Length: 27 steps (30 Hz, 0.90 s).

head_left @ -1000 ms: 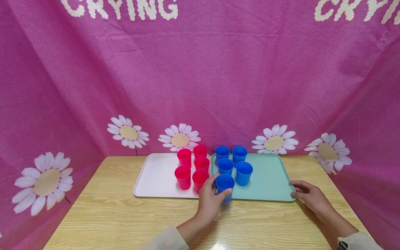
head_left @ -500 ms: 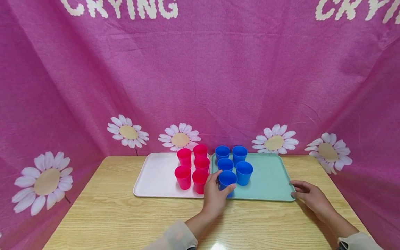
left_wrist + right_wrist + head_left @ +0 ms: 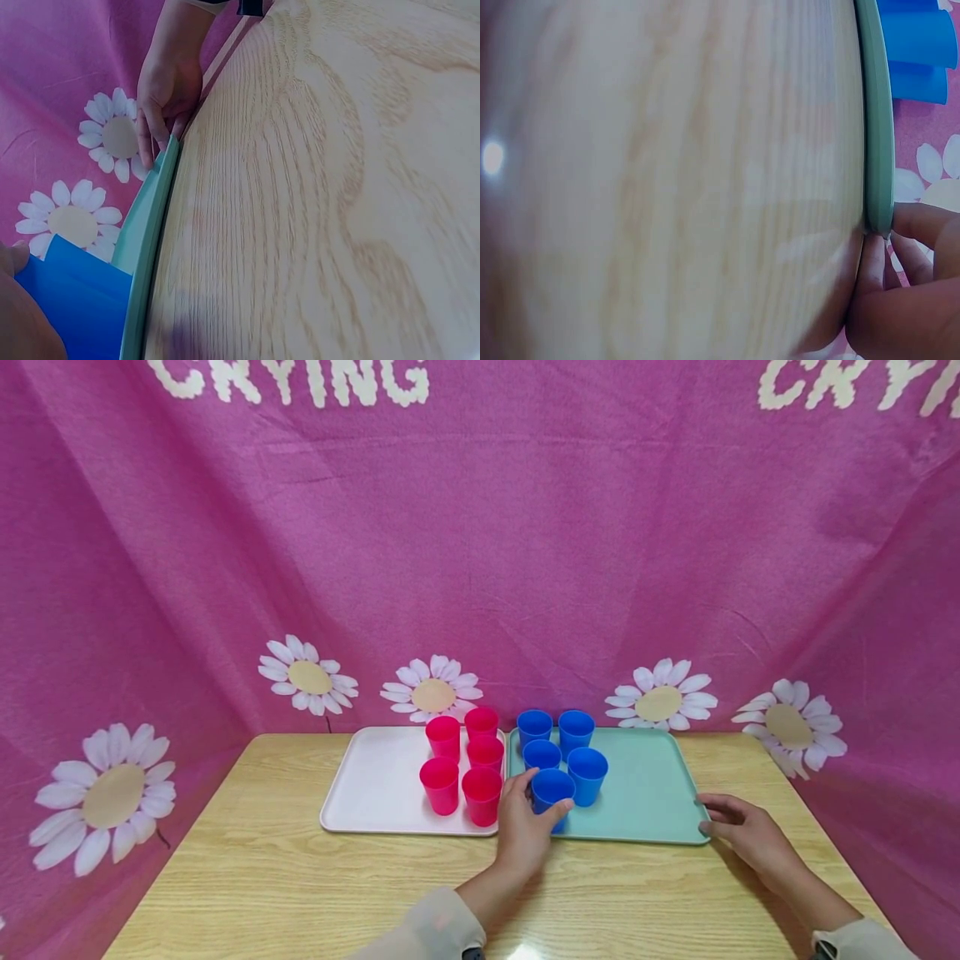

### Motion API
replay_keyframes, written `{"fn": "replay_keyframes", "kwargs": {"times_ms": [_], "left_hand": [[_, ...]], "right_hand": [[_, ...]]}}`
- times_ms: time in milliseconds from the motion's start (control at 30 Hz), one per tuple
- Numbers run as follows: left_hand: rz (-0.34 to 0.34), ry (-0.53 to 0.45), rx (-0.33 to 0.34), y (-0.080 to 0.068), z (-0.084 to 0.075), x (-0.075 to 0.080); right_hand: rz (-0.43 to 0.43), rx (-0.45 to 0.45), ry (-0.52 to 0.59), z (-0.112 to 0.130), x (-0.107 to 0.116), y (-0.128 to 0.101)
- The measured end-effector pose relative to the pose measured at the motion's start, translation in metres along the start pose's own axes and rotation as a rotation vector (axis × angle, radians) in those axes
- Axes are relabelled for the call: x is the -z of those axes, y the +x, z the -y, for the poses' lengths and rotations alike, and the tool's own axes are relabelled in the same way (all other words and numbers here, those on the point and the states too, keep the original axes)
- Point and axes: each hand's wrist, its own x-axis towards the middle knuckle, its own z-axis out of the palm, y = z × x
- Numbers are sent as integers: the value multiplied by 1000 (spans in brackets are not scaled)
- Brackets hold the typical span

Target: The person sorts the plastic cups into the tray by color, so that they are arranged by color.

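My left hand [image 3: 521,833] grips a blue cup [image 3: 553,788], thumb on its near side and fingers at its left. The cup is upright at the front of the green tray [image 3: 648,797]; in the left wrist view its blue wall [image 3: 79,300] stands right beside the tray's rim. Several other blue cups [image 3: 587,775] stand close behind it on the same tray. At the tray's front right corner, my right hand [image 3: 753,842] holds the rim between thumb and fingers. The right wrist view has those fingers [image 3: 919,223] right at the tray's end.
A white tray [image 3: 382,793] abuts the green one on the left, with several red cups [image 3: 438,787] on its right half. Both trays lie on a wooden table [image 3: 337,893]. A pink cloth [image 3: 480,552] with printed daisies hangs behind and at both sides.
My left hand has carried the blue cup a little to the right and away from me, from the tray's front edge onto the tray. The right hand has stayed put.
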Motion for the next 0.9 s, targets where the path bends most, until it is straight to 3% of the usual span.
{"fn": "replay_keyframes", "kwargs": {"times_ms": [900], "left_hand": [[-11,1,-8,-1,5,-9]], "right_hand": [[-6,-10,-21,2,0,-1]]}}
